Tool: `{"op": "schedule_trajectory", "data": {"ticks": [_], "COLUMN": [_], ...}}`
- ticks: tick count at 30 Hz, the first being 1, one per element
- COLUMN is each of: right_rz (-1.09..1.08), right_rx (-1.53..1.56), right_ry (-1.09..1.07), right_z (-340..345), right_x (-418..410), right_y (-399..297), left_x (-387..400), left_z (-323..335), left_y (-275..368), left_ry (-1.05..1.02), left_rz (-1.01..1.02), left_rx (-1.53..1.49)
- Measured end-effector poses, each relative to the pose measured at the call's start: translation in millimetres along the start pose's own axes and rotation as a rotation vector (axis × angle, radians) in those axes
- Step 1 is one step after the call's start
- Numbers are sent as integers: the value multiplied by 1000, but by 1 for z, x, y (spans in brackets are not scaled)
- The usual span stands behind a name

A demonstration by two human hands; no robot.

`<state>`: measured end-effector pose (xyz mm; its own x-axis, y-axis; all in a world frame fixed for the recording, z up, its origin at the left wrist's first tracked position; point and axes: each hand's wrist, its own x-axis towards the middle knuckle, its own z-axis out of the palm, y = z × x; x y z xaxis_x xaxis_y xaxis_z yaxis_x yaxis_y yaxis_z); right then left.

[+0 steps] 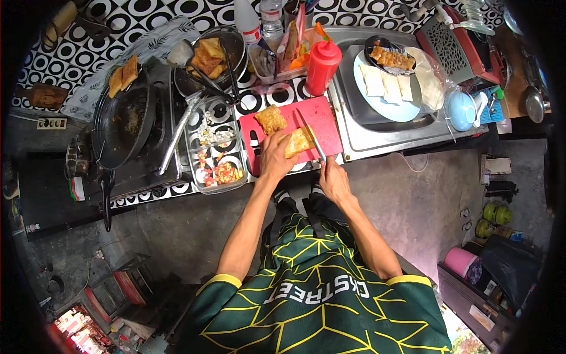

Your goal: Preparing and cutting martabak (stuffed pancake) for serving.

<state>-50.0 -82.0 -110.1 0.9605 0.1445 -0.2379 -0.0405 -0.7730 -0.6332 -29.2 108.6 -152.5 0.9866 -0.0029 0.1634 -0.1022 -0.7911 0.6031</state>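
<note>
My left hand (pixel 275 155) presses a fried folded pastry (pixel 300 142) onto the red cutting board (pixel 330 119). In my right hand (pixel 334 180) is the handle of a kitchen knife (pixel 315 140), its blade lying along the right end of that pastry; whether it has cut in, I cannot tell. A second fried pastry (pixel 270 119) rests at the board's upper left, just above my left hand. Left of the board stands a clear divided container (pixel 216 188) with white pieces in its upper part and chopped red and yellow pieces in its lower part.
A frying pan (pixel 126 128) sits on the stove at left, beside a bowl-shaped pan (pixel 179 86) of fried pastries and tongs. Behind the board stands a red squeeze bottle (pixel 323 66). To the right, a light-blue plate (pixel 404 113) holds pale rolls and a small black dish.
</note>
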Motion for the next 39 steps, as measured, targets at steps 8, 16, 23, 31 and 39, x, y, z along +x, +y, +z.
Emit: {"op": "schedule_trajectory", "data": {"ticks": [8,16,23,31,39], "right_rz": [-24,53,77,74,80], "right_rx": [29,10,14,-11,-5], "right_ry": [42,-39,-48,-39,-52], "right_z": [1,0,4,1,1], "right_x": [-7,-7,-4,1,2], "right_y": [1,3,9,2,2], "left_x": [21,20,20,23,22], "left_z": [15,26,31,40,38], "left_y": [20,16,14,3,5], "left_ry": [-124,-37,50,8,-4], "left_rz": [82,66,109,67,56], "left_rx": [51,6,-55,-120,-105]}}
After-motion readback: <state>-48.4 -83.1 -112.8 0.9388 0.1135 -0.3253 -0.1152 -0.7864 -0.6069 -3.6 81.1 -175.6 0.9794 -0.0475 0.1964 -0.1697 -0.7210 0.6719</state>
